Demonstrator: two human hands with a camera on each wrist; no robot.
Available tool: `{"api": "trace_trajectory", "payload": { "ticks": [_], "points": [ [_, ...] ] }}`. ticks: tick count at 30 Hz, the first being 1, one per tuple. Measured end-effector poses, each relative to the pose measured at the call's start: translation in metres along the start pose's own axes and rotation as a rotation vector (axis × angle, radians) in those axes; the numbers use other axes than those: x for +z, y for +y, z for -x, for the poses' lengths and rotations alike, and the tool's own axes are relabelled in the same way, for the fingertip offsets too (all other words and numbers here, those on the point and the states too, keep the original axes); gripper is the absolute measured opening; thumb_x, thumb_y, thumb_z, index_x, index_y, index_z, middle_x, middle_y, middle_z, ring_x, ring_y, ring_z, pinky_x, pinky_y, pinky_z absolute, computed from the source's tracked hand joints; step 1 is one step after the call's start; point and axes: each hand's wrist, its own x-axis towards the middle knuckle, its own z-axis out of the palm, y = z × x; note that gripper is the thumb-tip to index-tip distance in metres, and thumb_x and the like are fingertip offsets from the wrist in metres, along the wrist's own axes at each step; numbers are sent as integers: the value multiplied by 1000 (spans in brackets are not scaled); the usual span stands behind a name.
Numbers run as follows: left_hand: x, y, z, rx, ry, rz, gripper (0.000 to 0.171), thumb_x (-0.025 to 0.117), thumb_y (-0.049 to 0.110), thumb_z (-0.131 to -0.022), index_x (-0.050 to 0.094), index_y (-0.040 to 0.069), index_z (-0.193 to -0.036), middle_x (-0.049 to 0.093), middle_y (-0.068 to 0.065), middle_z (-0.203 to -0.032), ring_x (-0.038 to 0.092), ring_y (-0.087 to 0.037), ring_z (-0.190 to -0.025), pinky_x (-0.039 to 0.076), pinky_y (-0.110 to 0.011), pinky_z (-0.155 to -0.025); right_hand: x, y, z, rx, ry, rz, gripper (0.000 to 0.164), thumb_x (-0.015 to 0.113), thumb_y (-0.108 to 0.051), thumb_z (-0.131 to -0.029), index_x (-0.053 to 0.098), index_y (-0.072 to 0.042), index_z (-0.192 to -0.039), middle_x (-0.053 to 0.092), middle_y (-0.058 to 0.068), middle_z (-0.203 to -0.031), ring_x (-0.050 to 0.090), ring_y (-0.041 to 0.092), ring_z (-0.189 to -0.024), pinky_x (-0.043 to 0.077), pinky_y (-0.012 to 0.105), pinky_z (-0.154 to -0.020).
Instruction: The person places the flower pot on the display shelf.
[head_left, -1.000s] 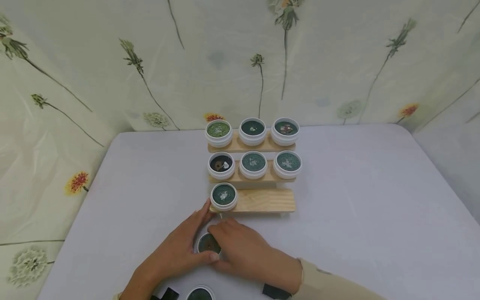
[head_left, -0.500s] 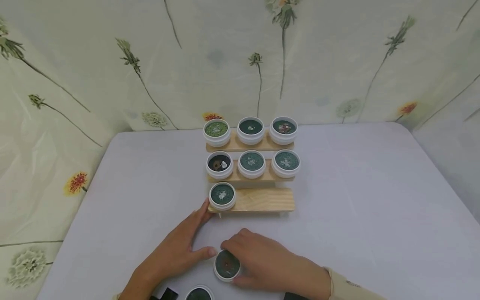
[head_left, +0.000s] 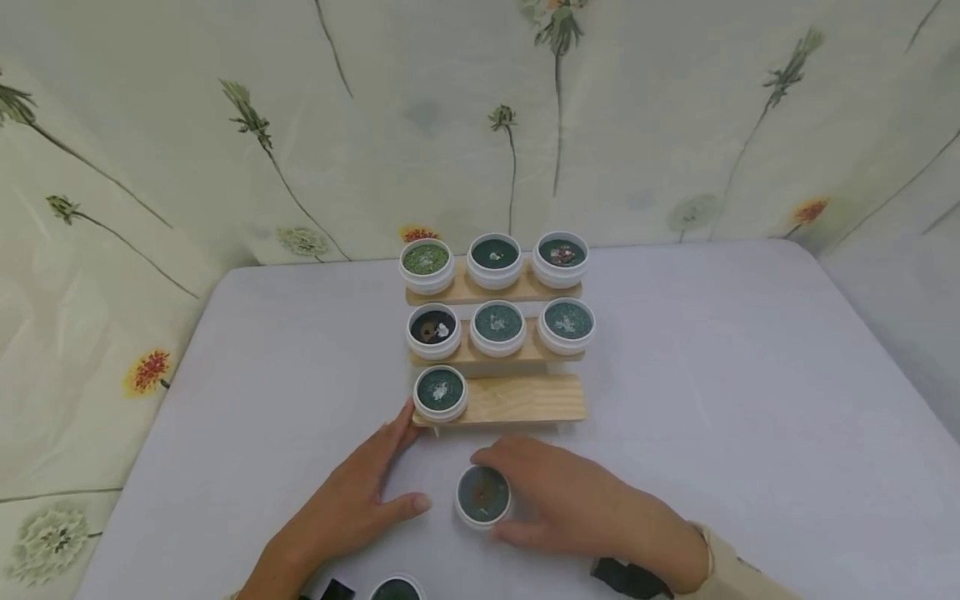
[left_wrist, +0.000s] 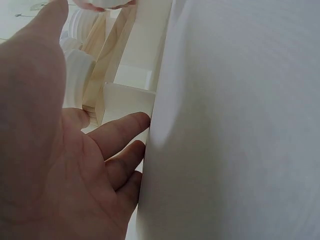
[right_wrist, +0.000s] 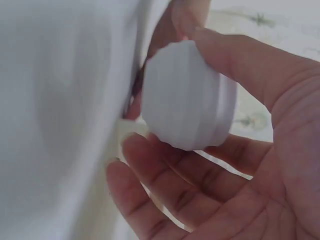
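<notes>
In the head view my right hand grips a small round white jar with a dark green top and a brownish spot at its centre. The right wrist view shows the jar's ridged white side between thumb and fingers, off the tablecloth. My left hand is spread, its fingertips at the left end of the wooden tiered stand. In the left wrist view its fingers extend beside the stand's pale leg. A similar jar sits at the left of the lowest tier.
Several white jars with green or dark tops fill the middle tier and the back tier. Another jar is cut off by the bottom edge. A white cloth covers the table, and a flowered sheet hangs behind.
My right hand has drawn the jar away from my left hand, rightward, and then slightly forward. The left hand's thumb has come off the jar; its fingers stay by the stand.
</notes>
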Motion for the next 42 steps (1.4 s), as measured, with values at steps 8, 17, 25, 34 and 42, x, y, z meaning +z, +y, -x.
{"api": "trace_trajectory", "payload": {
  "ticks": [8,17,25,34,42],
  "points": [
    [1,-1,0,-2,-2,-11,114,82,50,-87,5,33,-170,44,17,-160,36,-19,-152,30,-51,-122,-16,8,0,107,172,-87,69,90,-34,-85,55,-16,-142,63,-7,-129,60,10,-116,55,38,-100],
    [2,-2,2,23,11,-29,114,80,55,-88,4,30,-170,43,16,-161,35,-21,-152,30,-51,-122,-23,17,-3,180,345,-52,69,95,-33,-79,61,-16,-137,59,-7,-128,57,10,-115,55,37,-98],
    [0,-1,1,18,3,-16,115,82,52,-87,5,31,-170,45,15,-160,36,-19,-152,30,-49,-122,-23,26,-6,195,432,-8,69,92,-35,-82,59,-10,-137,56,0,-127,56,14,-110,54,38,-94],
    [0,-1,1,1,-6,-23,114,82,49,-88,4,32,-170,44,15,-160,35,-19,-152,30,-49,-123,-17,30,-11,228,490,-107,70,93,-24,-82,55,-10,-138,62,1,-125,58,16,-113,55,40,-94],
    [1,-2,1,-15,-14,-26,113,81,49,-89,3,33,-170,43,17,-161,34,-19,-153,30,-50,-123,-13,29,-15,262,514,-124,69,94,-23,-80,57,-12,-137,64,-2,-119,56,13,-102,56,33,-81]
  ]
}}
